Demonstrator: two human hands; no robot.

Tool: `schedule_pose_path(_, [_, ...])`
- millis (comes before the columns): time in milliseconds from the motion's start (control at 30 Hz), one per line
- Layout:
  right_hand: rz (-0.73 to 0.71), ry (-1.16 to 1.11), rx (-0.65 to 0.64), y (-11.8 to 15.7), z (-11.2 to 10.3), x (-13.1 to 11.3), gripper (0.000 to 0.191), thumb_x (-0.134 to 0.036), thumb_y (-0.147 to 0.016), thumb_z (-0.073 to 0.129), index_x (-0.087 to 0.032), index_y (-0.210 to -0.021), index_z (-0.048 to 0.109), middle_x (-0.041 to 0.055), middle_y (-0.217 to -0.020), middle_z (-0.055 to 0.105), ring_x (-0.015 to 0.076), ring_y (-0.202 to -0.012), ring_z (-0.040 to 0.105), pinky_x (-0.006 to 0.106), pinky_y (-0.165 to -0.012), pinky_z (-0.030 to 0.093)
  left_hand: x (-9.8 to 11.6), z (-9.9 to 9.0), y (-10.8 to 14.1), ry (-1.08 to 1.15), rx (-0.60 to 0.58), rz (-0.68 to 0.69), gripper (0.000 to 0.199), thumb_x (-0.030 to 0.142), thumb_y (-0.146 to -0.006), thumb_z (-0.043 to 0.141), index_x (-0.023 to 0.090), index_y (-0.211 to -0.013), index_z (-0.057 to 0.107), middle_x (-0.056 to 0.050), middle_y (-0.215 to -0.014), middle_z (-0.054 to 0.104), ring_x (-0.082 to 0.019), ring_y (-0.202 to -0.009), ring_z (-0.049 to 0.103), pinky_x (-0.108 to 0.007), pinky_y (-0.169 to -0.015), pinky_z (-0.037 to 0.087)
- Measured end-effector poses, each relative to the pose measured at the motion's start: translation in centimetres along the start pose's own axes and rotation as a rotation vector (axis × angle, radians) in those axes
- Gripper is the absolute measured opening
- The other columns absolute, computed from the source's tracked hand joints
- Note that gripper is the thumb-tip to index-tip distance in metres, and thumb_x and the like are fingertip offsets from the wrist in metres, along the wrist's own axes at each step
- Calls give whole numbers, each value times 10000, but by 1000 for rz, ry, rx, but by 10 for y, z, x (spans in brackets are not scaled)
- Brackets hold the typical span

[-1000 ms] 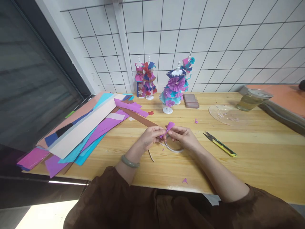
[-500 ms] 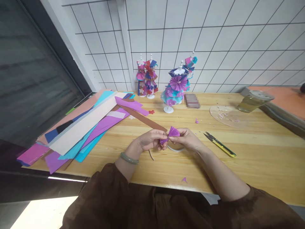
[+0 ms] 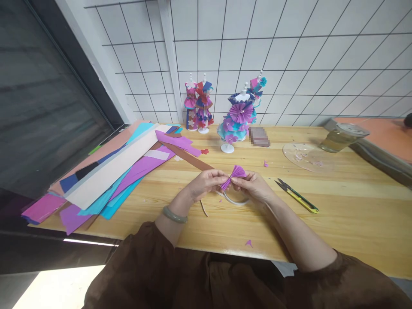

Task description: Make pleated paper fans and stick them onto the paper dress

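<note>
A pleated purple paper piece point(image 3: 237, 172), pinched narrow at its middle and fanned at both ends, is held above the table between both hands. My left hand point(image 3: 207, 183) grips it from the left, fingers closed near the pinched middle. From the right, my right hand point(image 3: 252, 184) holds it between thumb and fingers. Under the hands lies a white ring-like loop point(image 3: 236, 202), partly covered. A brown paper strip point(image 3: 193, 160) runs from the paper pile to behind my left hand. Yellow and black snips point(image 3: 296, 195) lie right of my right hand.
Coloured paper sheets point(image 3: 112, 167) are piled at the left. Several small mannequins in paper dresses point(image 3: 240, 112) stand at the back. A clear plate point(image 3: 301, 156) with small bits and a cup of liquid point(image 3: 341, 137) are at the right. Purple scraps point(image 3: 249, 243) lie near the front edge.
The purple piece has turned and risen slightly, with its upper fan now tilted to the right. The fingers of both hands have shifted around its middle. A tiny purple scrap now shows below the hands.
</note>
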State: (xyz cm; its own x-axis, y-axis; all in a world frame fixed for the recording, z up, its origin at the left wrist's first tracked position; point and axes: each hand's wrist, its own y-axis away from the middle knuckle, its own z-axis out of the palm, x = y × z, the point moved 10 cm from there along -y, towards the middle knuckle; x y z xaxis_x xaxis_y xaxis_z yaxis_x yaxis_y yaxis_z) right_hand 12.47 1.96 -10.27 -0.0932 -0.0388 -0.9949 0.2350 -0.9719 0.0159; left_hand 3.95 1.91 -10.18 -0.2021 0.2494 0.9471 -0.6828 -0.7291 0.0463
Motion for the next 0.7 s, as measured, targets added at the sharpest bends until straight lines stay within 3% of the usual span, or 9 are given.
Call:
schedule_pose_path(233, [36, -77, 19, -1, 0, 4, 174, -319, -598, 739, -174, -610, 644, -28, -536, 559, 67, -488, 434, 209, -493, 335, 6, -4, -2, -179, 59, 100, 271, 313, -678, 667, 98, -831, 603, -67, -774, 623, -118, -701, 567, -250, -655, 435])
schedule_pose_path(433, [181, -238, -71, 3, 11, 17, 153, -315, -624, 723, -177, -679, 685, 7, -652, 636, 57, -505, 468, 196, -499, 362, 9, -5, -2, -195, 74, 132, 214, 309, -717, 627, 115, -806, 632, -59, -738, 642, -127, -679, 561, -265, -665, 424])
schedule_pose_path(700, [198, -320, -101, 3, 14, 18, 169, -314, -627, 732, -173, -686, 658, -18, -617, 607, 34, -480, 452, 166, -473, 349, 10, -12, -2, -183, 122, 148, 214, 305, -702, 632, 106, -781, 638, -56, -725, 643, -106, -665, 549, -248, -681, 408])
